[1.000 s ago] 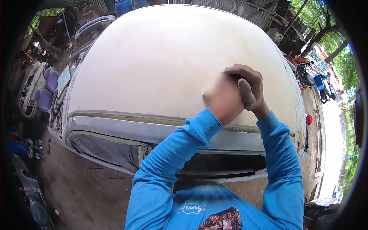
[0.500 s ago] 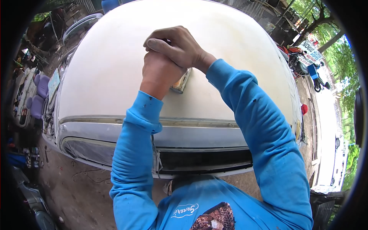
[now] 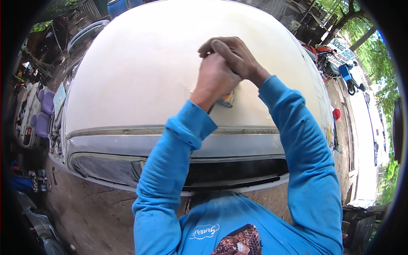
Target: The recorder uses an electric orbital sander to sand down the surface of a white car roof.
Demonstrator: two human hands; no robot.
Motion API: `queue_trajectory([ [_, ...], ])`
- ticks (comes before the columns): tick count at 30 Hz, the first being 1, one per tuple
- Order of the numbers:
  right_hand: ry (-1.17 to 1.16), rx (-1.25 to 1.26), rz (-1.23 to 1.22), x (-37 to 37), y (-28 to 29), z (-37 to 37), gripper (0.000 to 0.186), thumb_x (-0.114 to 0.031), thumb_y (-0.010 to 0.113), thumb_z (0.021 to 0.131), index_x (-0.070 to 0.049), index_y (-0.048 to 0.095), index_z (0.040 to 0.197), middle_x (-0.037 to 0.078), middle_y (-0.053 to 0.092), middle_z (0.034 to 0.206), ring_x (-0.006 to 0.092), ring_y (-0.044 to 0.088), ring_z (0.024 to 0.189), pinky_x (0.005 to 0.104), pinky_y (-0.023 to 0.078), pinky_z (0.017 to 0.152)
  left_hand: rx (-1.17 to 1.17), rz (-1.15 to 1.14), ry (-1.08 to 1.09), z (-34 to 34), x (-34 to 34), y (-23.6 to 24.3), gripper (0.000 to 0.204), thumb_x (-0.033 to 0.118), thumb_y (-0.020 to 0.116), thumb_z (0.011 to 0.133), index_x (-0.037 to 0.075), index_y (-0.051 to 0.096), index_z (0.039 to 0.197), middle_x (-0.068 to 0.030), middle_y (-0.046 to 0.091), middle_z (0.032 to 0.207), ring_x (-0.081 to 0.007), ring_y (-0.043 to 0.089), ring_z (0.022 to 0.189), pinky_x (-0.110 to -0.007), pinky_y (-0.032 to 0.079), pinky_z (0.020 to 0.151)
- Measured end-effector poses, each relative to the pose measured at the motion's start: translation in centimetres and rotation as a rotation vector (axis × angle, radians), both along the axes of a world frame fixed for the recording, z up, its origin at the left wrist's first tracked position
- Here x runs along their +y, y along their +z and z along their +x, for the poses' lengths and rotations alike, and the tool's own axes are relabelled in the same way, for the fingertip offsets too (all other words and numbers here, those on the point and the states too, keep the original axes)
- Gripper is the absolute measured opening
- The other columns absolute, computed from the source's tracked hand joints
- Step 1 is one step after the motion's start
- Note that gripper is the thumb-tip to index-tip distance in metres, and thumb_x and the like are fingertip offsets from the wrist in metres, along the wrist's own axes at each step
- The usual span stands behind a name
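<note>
Block (image 3: 226, 101) on the car roof (image 3: 127, 63): a rubbing step, I'd guess
Right hand (image 3: 233, 54) clasps left hand (image 3: 215, 78), whose fingers' hold I can't tell; next stroke wants even pressure

Smooth and matt, that car roof (image 3: 140, 80) showed off its chalky painted metal! Along its edge, the roof channel (image 3: 178, 130) looked dull and rough, streaked beige over grey. Below, grey plastic-looking sheeting (image 3: 106, 167) wrinkled softly. The block (image 3: 228, 100) looked scuffed, its material unclear. Those sleeves (image 3: 163, 182) were rumpled matt cloth, and the ground (image 3: 91, 214) was rough dirt!
</note>
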State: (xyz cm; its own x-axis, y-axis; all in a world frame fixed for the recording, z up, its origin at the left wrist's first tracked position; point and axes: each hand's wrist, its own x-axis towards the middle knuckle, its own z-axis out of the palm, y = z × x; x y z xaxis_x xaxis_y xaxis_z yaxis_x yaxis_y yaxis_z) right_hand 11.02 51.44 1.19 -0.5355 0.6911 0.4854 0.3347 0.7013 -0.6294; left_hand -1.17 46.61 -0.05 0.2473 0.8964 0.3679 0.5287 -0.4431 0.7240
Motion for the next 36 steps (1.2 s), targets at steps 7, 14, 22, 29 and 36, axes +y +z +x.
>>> queue_trajectory([
  [7, -0.04, 0.161, -0.259, -3.3, -0.8, 7.8, 0.072, -0.058, 0.035, 0.108, 0.002, 0.074, 0.104, 0.013, 0.074, 0.094, 0.0216, 0.069, 0.092, 0.036, 0.055, 0.09, -0.157, 0.072, 0.021, 8.8, -2.0, -2.3, 0.024, 0.003, 0.072, 0.073, -0.005, 0.069, 0.096, -0.0259, 0.073, 0.098, -0.0431, 0.07, 0.096, -0.049, 0.055, 0.088],
  [14, 0.028, 0.142, -0.235, -3.1, -0.3, 4.9, 0.069, -0.057, 0.037, 0.107, 0.002, 0.074, 0.105, 0.014, 0.073, 0.09, 0.0209, 0.069, 0.087, 0.0356, 0.056, 0.086, -0.263, 0.096, 0.062, 6.1, -2.9, -2.8, 0.03, 0.002, 0.072, 0.075, -0.008, 0.065, 0.103, -0.0281, 0.07, 0.099, -0.045, 0.068, 0.097, -0.049, 0.055, 0.087],
  [22, 0.235, 0.105, -0.262, 0.6, -0.5, -5.5, 0.062, -0.053, 0.044, 0.108, 0.001, 0.074, 0.107, 0.012, 0.072, 0.091, 0.0194, 0.069, 0.087, 0.0353, 0.057, 0.086, -0.314, 0.096, 0.142, -4.4, -2.4, -2.0, 0.024, 0.002, 0.074, 0.077, -0.008, 0.067, 0.098, -0.0188, 0.072, 0.085, -0.0302, 0.073, 0.08, -0.041, 0.057, 0.072],
  [29, 0.231, 0.045, -0.221, 1.7, -0.3, -13.5, 0.065, -0.059, 0.049, 0.104, 0.0, 0.077, 0.101, 0.013, 0.073, 0.09, 0.0211, 0.071, 0.089, 0.0367, 0.058, 0.087, -0.384, -0.038, 0.193, -11.0, -2.3, -1.3, 0.018, 0.008, 0.075, 0.082, -0.007, 0.068, 0.089, -0.0076, 0.065, 0.064, -0.0133, 0.061, 0.05, -0.027, 0.046, 0.043],
  [36, 0.211, 0.027, -0.208, 1.0, -0.2, -14.8, 0.068, -0.063, 0.05, 0.102, -0.002, 0.079, 0.099, 0.014, 0.074, 0.089, 0.0227, 0.072, 0.088, 0.0373, 0.059, 0.084, -0.387, -0.17, 0.224, -12.1, -3.6, 0.1, 0.024, 0.006, 0.074, 0.078, -0.007, 0.068, 0.097, -0.0172, 0.071, 0.082, -0.0286, 0.072, 0.077, -0.039, 0.056, 0.074],
])
